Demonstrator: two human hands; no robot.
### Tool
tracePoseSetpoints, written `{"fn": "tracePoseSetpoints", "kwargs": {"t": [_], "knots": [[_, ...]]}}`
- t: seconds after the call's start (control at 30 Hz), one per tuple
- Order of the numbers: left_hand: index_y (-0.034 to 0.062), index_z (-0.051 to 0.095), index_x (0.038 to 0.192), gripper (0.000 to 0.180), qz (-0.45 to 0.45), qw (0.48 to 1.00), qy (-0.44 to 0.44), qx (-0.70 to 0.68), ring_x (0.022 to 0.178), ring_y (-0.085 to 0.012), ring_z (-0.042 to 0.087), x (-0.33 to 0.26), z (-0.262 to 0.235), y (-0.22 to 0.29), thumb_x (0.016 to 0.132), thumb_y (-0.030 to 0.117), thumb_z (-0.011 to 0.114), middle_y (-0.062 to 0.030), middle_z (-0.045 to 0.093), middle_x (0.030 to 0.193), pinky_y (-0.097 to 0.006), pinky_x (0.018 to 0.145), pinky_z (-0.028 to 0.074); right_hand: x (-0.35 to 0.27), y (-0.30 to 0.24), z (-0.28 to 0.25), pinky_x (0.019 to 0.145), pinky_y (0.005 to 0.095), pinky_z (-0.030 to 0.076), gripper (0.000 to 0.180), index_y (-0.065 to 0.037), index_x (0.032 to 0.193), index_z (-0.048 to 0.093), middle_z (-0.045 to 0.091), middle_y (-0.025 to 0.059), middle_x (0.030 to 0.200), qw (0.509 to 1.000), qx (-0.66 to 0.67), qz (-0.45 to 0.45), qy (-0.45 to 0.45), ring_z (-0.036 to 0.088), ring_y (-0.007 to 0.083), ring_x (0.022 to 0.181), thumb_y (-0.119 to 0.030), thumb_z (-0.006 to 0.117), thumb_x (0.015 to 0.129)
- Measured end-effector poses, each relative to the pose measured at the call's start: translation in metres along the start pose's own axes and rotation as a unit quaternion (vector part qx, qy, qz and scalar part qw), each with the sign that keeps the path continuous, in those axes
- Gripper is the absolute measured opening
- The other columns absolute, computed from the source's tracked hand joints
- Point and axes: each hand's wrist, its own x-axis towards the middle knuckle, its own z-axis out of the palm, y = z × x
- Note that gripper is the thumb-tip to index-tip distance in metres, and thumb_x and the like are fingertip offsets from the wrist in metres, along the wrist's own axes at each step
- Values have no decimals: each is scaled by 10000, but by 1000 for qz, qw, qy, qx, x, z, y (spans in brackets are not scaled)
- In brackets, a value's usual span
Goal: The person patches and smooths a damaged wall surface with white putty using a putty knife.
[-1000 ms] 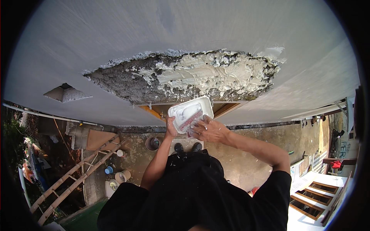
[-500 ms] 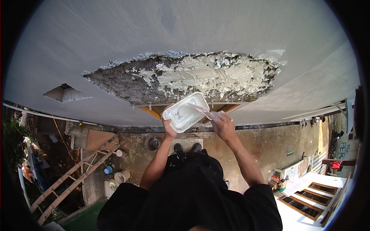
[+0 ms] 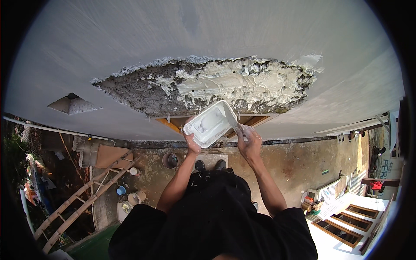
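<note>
My left hand (image 3: 192,144) grips a white rectangular tub (image 3: 229,113) by its near left side, tilted toward me. White paste (image 3: 209,123) is smeared across the tub's bottom. In my paste-coated right hand (image 3: 250,144) is a thin spatula-like blade (image 3: 236,125), probably a putty knife, whose working end rests at the tub's right rim; its handle is hidden in my fingers. Just beyond the tub, a rough broken patch (image 3: 143,89) crosses the grey wall. Creamy white filler (image 3: 234,84) covers much of its middle and right.
A wooden-framed opening (image 3: 248,120) lies below the patch. A bamboo ladder (image 3: 82,199) leans at left, near a bucket (image 3: 170,160) and several small pots. My shoes (image 3: 220,165) stand on a pale board. Wooden frames (image 3: 346,223) lie at lower right.
The blade has moved from inside the tub to its right rim. My right hand has turned and dropped slightly; the tub has shifted a little up and right.
</note>
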Motion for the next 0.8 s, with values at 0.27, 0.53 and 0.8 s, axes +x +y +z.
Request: {"fn": "tracePoseSetpoints", "kwargs": {"t": [0.27,0.53,0.8], "knots": [[-34,404,1269,717,-4,999,38,-28,1163,-304,487,1,-4,-8,651,311,521,-172,497,1214,-424,1021,375,-16,-14,18,586,280,495,146,29,947,651,657,126,758,973,117,198,8,641,168,648,-65,610,843],[-55,400,1259,743,7,1000,24,-7,1141,-311,504,5,-8,-5,614,298,510,-187,501,1194,-418,993,404,-4,-24,4,557,226,448,176,47,918,651,640,29,704,920,243,300,65,543,52,623,-110,596,863],[-68,393,1249,758,46,997,0,60,1125,-298,512,4,10,8,630,341,545,-184,502,1167,-408,972,417,-7,-34,12,521,291,446,164,25,836,642,616,92,584,945,110,307,-7,566,88,553,-129,589,815]]}}
